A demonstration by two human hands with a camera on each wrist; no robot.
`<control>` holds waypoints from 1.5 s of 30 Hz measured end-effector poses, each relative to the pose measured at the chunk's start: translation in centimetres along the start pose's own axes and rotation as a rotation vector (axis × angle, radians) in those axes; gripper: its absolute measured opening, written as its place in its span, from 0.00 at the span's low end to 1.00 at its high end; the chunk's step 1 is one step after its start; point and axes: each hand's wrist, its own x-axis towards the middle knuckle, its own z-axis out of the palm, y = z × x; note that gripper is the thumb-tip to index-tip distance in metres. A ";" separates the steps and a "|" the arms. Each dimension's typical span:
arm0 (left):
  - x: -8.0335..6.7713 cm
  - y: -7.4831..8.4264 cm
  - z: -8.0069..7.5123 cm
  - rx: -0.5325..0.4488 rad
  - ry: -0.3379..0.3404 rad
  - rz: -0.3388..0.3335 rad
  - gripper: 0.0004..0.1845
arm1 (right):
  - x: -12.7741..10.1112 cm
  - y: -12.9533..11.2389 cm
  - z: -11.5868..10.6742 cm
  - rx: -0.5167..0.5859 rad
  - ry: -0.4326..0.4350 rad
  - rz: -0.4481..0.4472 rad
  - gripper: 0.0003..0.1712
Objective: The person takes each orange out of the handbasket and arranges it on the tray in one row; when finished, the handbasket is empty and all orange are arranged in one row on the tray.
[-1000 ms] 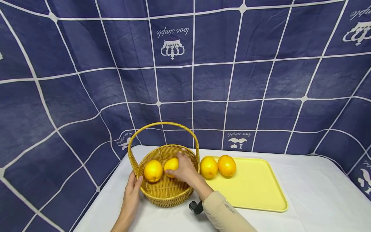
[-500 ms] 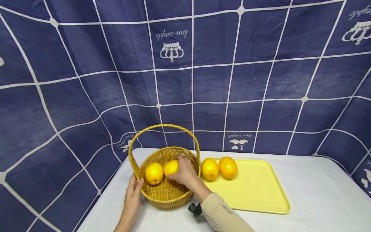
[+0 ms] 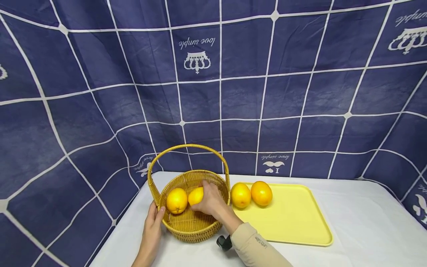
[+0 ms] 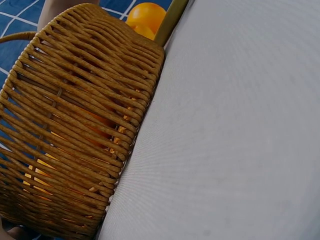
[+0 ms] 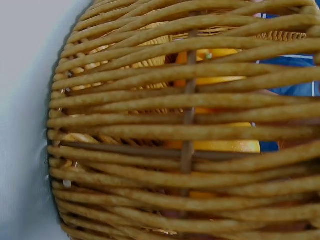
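Low in the centre of the head view, inside the woven basket (image 3: 190,226): an orange (image 3: 195,195), right hand (image 3: 211,200) curled over it from the right, grip closed around the fruit. Slightly oval, long axis about level across the frame; which way its stem end points, impossible to tell. Just left of it, touching or nearly so, a second orange (image 3: 176,200), lying free on the basket floor. Left hand (image 3: 152,226) at the lower left of the basket, fingers fairly straight against the outer wall, thumb on the rim, nothing clasped. Basket handle arched upright above both fruits. To the right, on the white surface (image 3: 360,218), a yellow tray (image 3: 293,218) with two more oranges (image 3: 241,195) side by side at its upper left corner. Fingertips of the right hand hidden behind the fruit. Both wrist views almost filled with basket weave (image 5: 190,150), only orange patches visible through the gaps; neither hand seen clearly there.
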 end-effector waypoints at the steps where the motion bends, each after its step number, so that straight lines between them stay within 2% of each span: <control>1: 0.0 0.0 0.0 0.001 0.000 -0.004 0.33 | -0.1 0.0 0.0 -0.006 0.003 -0.004 0.48; 7: -0.2 -0.3 0.0 -0.007 -0.001 -0.014 0.34 | -0.7 0.0 -0.7 -0.017 0.016 -0.045 0.46; 15: 0.1 -0.1 0.0 0.002 0.005 0.001 0.34 | -2.5 -0.3 -3.0 0.045 0.058 -0.122 0.43; 21: 0.2 -0.1 0.2 -0.016 -0.002 0.012 0.34 | -4.7 -0.2 -5.5 0.117 0.051 -0.110 0.45; 25: 0.1 -0.1 0.4 -0.016 0.003 0.033 0.32 | -5.8 0.2 -7.4 0.111 0.057 -0.084 0.44; 35: 0.2 -0.2 0.0 0.020 0.018 0.049 0.31 | -7.2 2.5 -11.2 0.056 0.121 -0.061 0.41; 45: 0.3 -0.1 0.1 0.020 0.011 0.040 0.32 | -7.6 7.2 -15.8 0.028 0.191 -0.029 0.40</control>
